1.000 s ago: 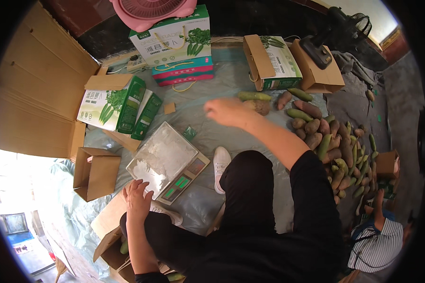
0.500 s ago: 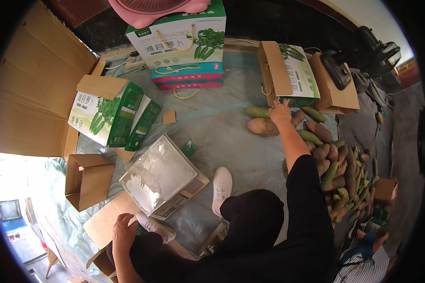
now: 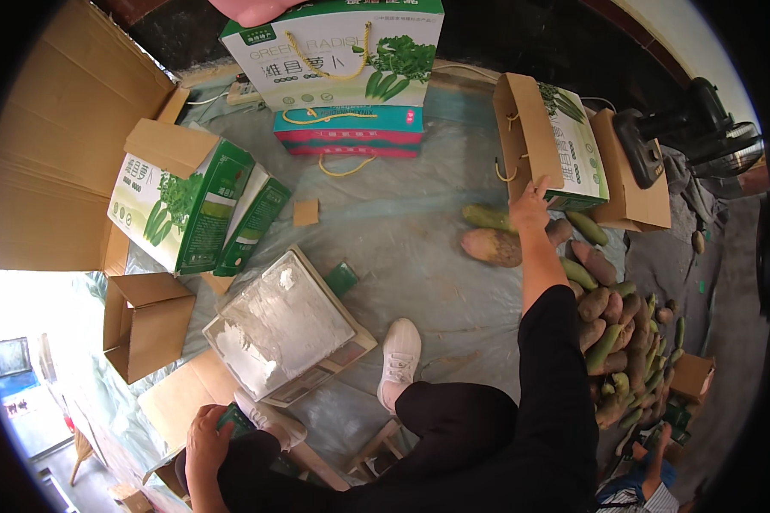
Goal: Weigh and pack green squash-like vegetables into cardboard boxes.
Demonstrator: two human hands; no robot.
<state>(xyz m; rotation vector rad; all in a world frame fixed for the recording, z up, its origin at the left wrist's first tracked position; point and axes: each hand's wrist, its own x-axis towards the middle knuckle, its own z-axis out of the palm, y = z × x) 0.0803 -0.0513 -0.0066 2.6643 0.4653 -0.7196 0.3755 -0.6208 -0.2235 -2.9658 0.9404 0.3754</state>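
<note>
My right hand (image 3: 530,207) is stretched forward to the lower corner of a brown flap on a white and green carton (image 3: 576,158). The carton lies on its side, and my fingers are bent over the flap's edge. Just below that hand are a large brownish radish (image 3: 491,246) and a green radish (image 3: 488,217). Down by my left knee, my left hand (image 3: 204,446) hangs with loosely curved fingers and no clear hold on anything. A small green piece (image 3: 234,418) shows beside its fingertips; whether they touch cannot be made out.
A flat scale (image 3: 280,325) with a worn pale top lies before my feet. Radishes (image 3: 614,333) are heaped at right. Green-white cartons (image 3: 167,205) stand at left, above an open brown box (image 3: 148,327). More boxes (image 3: 351,137) are stacked behind; a black fan (image 3: 689,128) stands far right.
The view has shifted a little, so the boxes and scale sit differently in the picture. My right hand stays at the flap, its fingers now bent over the edge. My left hand remains by my knee.
</note>
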